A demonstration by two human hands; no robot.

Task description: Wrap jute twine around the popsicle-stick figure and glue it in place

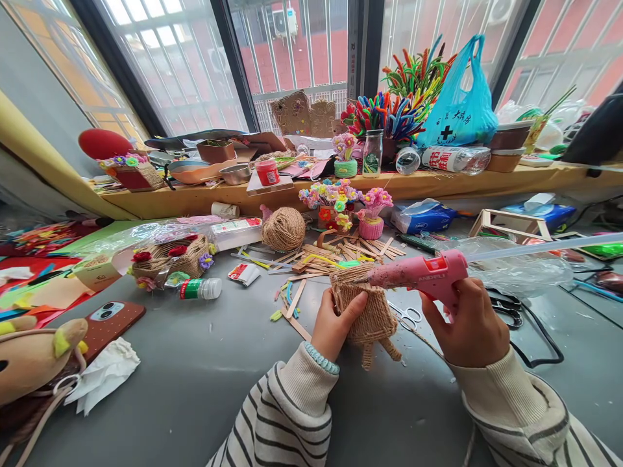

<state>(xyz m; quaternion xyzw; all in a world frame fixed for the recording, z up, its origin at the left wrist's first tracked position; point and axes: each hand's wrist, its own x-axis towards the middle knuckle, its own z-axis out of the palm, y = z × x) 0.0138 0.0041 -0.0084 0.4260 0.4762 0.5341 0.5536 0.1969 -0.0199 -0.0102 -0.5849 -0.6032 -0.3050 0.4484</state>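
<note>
Sitting well left of the twine ball (283, 229), the brown-cased phone (127, 318) and crumpled tissue (104, 375) look out of harm's way. On the ball's near side come loose craft sticks (295, 299), where a stray drip could bond a couple together. Now the left hand (335, 324), nearer and to the right of the ball, pinching the twine-wrapped piece (370, 316), thumb across its front, two stubby legs angled down, and here's the tight spot! The nozzle sits right by its upper edge, close to those fingers; should the piece roll or a wrist slip, that's a possible burn or smeared strands. Can't tell whether glue is flowing. Farther right of the ball, open-handled scissors (410, 316) lie just behind the piece, easily nudged. And the right hand (474, 327), closed round the handle of the pink ANDELI glue gun (431, 275); farther right again, a looping black cable (549, 344), and if it feeds the gun, a snag could jerk the aim.
</note>
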